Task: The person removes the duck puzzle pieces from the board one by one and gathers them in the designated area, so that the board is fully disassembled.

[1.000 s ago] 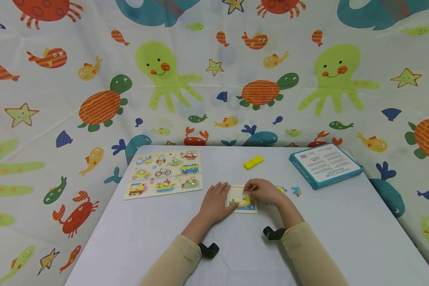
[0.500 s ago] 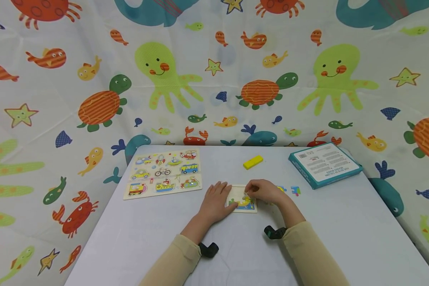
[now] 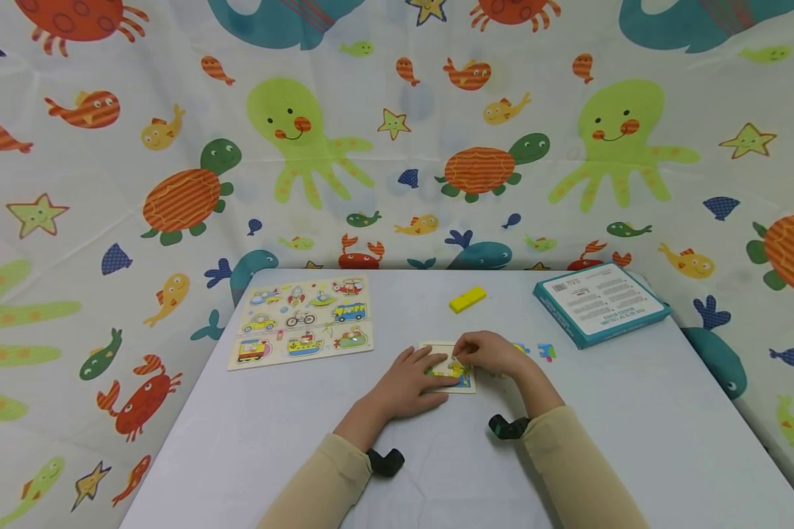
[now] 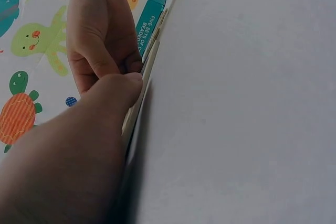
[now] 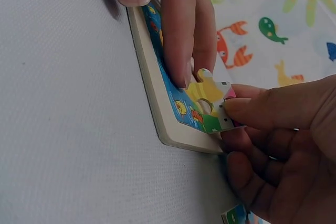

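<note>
A small jigsaw puzzle in a pale wooden tray [image 3: 465, 390] lies on the white table between the hands. The left hand [image 3: 406, 383] rests on the tray's left part, its fingers spread and extended over the picture. In the right wrist view, a left fingertip touches the picture beside a jigsaw piece [image 5: 211, 90] of yellow, white and green. My right hand [image 3: 494, 354] pinches that piece between thumb and fingers at the tray's right side [image 5: 152, 85]. The piece appears slightly tilted over the picture. Left fingers cover part of the puzzle.
Loose jigsaw pieces [image 3: 546, 352] lie right of the right hand. A vehicle picture board [image 3: 304, 319] is at the back left, a yellow block [image 3: 467, 300] behind the tray, a teal box [image 3: 602, 303] at the back right. A patterned cloth [image 3: 397, 147] hangs behind.
The left hand has shifted right and turned, its fingers now reaching farther across the puzzle. The right hand keeps its pinch at almost the same spot, having come slightly down to the tray.
</note>
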The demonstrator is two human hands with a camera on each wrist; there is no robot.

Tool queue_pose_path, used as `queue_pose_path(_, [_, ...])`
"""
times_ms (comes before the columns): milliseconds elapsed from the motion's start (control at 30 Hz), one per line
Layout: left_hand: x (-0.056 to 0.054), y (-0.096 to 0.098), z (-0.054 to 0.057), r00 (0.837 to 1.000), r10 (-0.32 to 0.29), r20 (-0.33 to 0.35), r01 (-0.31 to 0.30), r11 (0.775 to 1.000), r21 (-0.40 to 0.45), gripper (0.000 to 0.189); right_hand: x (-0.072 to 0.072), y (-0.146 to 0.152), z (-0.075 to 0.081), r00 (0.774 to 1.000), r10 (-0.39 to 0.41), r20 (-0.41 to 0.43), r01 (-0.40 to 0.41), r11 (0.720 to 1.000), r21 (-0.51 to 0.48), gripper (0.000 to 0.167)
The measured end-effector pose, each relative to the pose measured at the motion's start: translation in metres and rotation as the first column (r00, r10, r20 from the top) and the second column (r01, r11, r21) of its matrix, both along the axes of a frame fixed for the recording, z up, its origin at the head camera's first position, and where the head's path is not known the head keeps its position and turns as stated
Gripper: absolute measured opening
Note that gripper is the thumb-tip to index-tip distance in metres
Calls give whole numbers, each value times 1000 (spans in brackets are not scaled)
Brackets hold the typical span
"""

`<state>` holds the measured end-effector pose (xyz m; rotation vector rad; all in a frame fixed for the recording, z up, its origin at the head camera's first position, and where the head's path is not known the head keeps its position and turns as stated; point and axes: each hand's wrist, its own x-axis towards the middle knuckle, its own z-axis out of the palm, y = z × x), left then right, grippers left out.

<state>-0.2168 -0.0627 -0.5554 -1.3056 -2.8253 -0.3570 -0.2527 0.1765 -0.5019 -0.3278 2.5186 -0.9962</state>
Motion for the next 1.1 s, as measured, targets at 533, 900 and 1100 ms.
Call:
queue_pose_path(533, [-1, 1, 5, 998, 10, 57, -10, 1000, -8, 38, -9, 2, 0, 998, -48, 47, 50, 998, -50, 8])
queue_pose_path(900, [2, -1, 7, 999, 1, 46, -2, 1000, 21, 36, -3, 25, 9, 997, -49, 52, 54, 994, -90, 14])
queue_pose_path(1100, [1, -2, 7, 999, -1, 52, -2, 999, 51, 34, 1, 47, 14, 997, -58, 48, 62, 994, -92, 15])
